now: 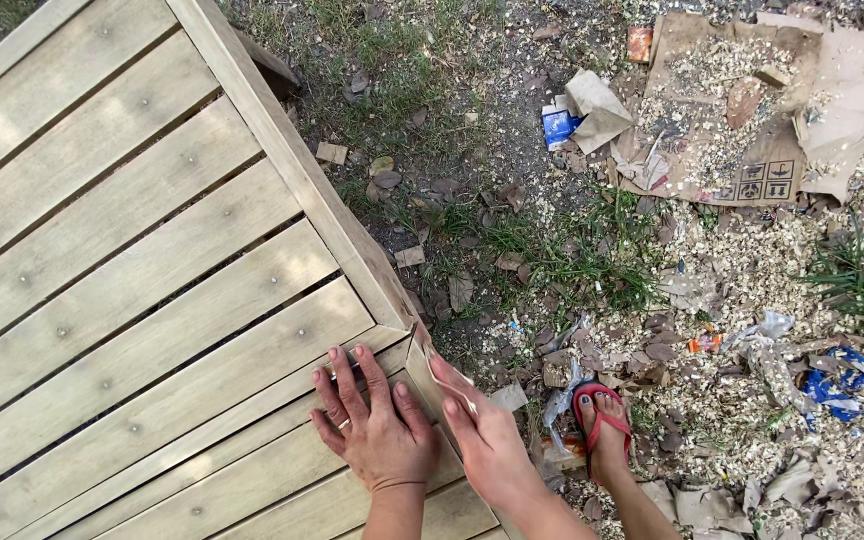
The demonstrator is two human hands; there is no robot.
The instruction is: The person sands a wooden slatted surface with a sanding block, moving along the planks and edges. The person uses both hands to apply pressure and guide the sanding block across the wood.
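A large slatted structure of pale wooden boards (132,290) fills the left half of the view, with its corner near the bottom middle. My left hand (377,425) lies flat on the top boards beside that corner, fingers slightly spread, holding nothing. My right hand (487,440) presses against the outer side edge of the corner. A small beige sheet (449,383), possibly sandpaper, sits under its fingers against the wood. The two hands are side by side, almost touching.
My foot in a red flip-flop (602,430) stands on the ground right of the corner. Wood shavings, dry leaves, grass and scraps of paper cover the soil. A flattened cardboard sheet (752,150) and a small blue carton (557,125) lie at the upper right.
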